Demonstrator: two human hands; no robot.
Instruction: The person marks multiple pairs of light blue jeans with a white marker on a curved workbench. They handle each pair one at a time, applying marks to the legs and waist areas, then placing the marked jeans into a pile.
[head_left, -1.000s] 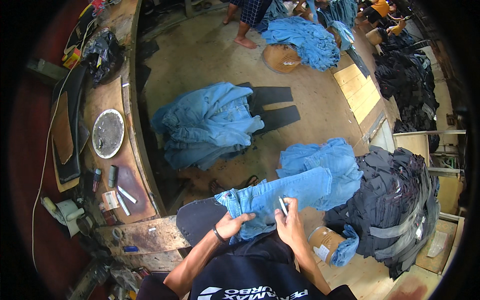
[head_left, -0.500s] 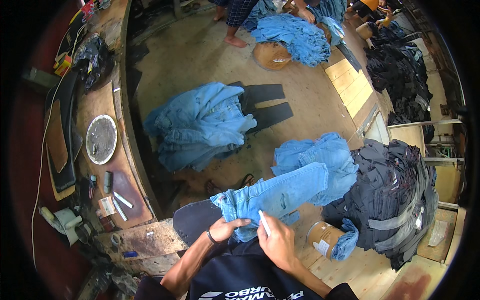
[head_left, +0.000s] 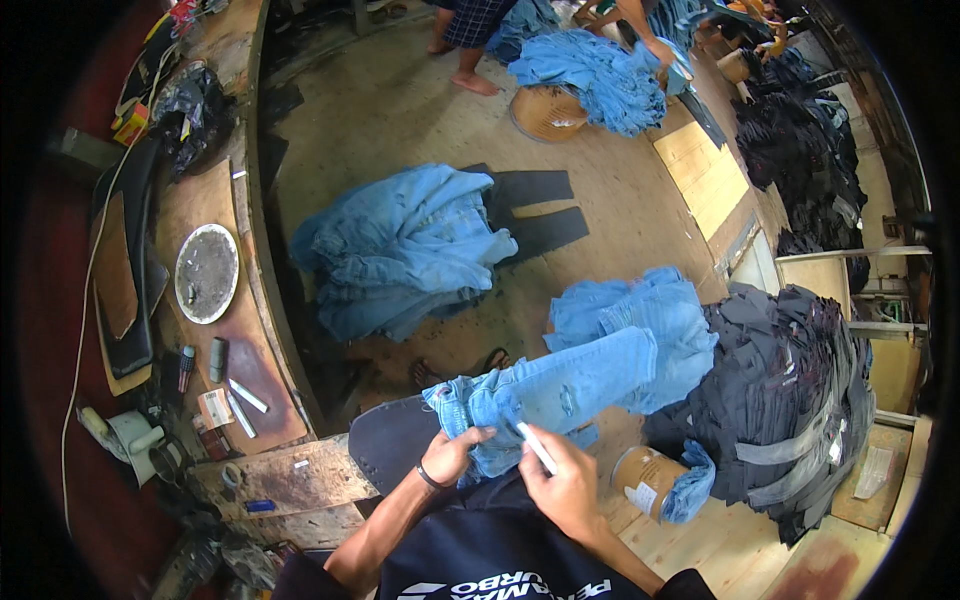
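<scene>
A pair of light blue jeans (head_left: 590,378) is pulled over a dark flat board (head_left: 388,440), its bunched end toward my left and its leg stretching off to the right. My left hand (head_left: 447,462) grips the near edge of the denim, thumb on top and fingers mostly hidden beneath. Closed round a slim white pen-like stick (head_left: 537,447), my right hand (head_left: 562,490) holds its upper tip against or just above the jeans; contact cannot be told. A small dark worn patch shows farther along the leg.
Folded jeans (head_left: 640,300) lie beyond the board, beside a tall black garment pile (head_left: 780,400). A brown drum (head_left: 647,480) stands at my right. More jeans (head_left: 400,245) are heaped ahead. On the left bench (head_left: 270,350) are a round dish (head_left: 207,274) and white sticks. Another person works at the back.
My right hand and the white stick have shifted slightly, and the stick leans more. My left hand keeps its hold. The other person's arm at the back has moved right.
</scene>
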